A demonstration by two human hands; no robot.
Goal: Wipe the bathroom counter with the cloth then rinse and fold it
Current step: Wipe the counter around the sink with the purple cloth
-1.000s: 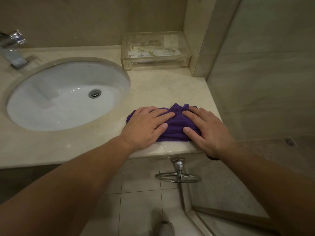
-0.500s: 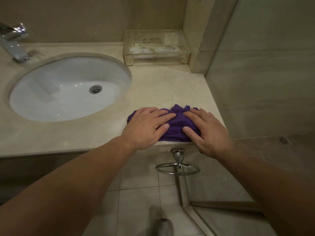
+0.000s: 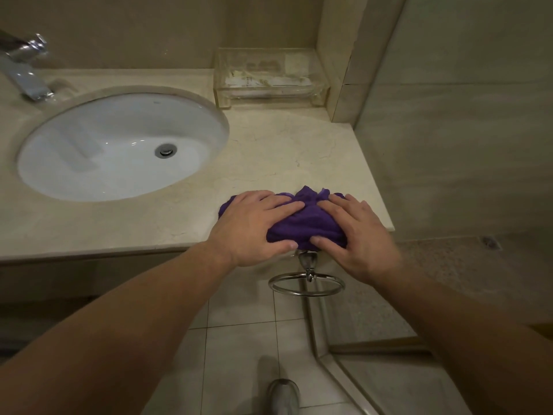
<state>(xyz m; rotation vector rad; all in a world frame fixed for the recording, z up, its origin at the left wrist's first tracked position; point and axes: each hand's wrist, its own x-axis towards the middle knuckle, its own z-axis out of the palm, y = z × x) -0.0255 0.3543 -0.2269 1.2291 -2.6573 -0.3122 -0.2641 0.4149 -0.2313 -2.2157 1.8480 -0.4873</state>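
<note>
The marble counter (image 3: 269,151) fills the upper half of the frame, its near edge running across the middle, and the white oval sink (image 3: 119,145) sits sunk into it at the left. Top left, a chrome faucet (image 3: 24,70) leans over the basin; top centre, against the back wall, a clear plastic box (image 3: 269,79). Now down to the action, centre-right: the purple cloth (image 3: 308,220) lies bunched at the very front lip of the counter, close to its right-hand corner, its lower hem spilling just over the edge. Directly below it a chrome towel ring (image 3: 306,284) hangs from the counter front.

Both hands are on it. The left hand (image 3: 251,226) presses flat on the cloth's left part, fingers straight and slightly spread, pointing right toward the middle. The right hand (image 3: 362,235) covers the right part, fingers straight too, pointing up and left, thumb at the hem. Fingertips of the two hands nearly meet over the bundle.

Here's what matters: the cloth's long axis runs left-right along the counter edge, and the open marble lies above and to the left of it, toward the sink. Any wiping stroke from here looks to go that way, and the left hand sits on the sink side. Rinsing and folding remain undone, by the look of that crumpled heap.
</note>
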